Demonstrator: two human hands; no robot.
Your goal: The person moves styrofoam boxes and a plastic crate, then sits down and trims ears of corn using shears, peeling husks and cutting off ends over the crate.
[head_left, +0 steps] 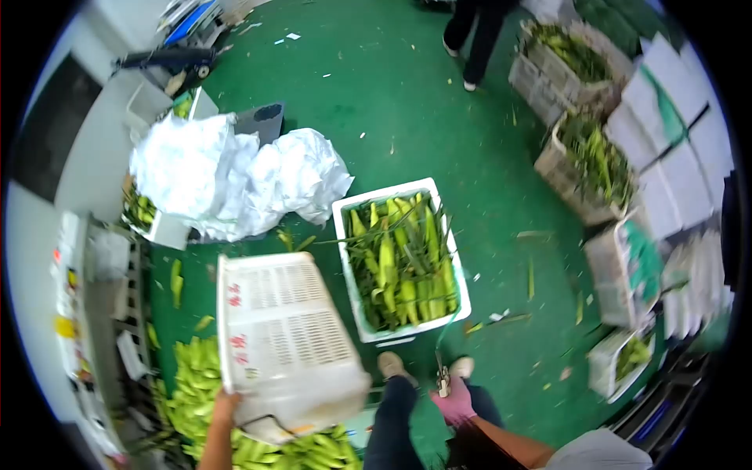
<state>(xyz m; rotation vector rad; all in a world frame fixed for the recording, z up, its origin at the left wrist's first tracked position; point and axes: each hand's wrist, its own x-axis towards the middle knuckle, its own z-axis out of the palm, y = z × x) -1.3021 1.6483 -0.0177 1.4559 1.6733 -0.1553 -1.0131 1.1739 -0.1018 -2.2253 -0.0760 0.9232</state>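
My left hand [225, 409] grips the edge of a white slatted plastic crate [301, 329] with red characters, tipped on its side. A heap of green corn ears [196, 376] lies under and beside this crate. My right hand [456, 405], in a pink glove, is closed on a small metal hand tool that looks like pruning shears [443, 381]. In front of my feet stands a white crate [464, 301], upright and filled with corn ears in their husks [403, 258]. Long green leaves and a thin green strand hang over its rim.
White plastic sheeting [243, 176] is piled at the left, near a shelf [117, 313]. Several crates of leaves [595, 164] line the right side, by stacked white boxes [674, 180]. Another person's legs [476, 39] are at the top. Scraps litter the green floor [501, 204].
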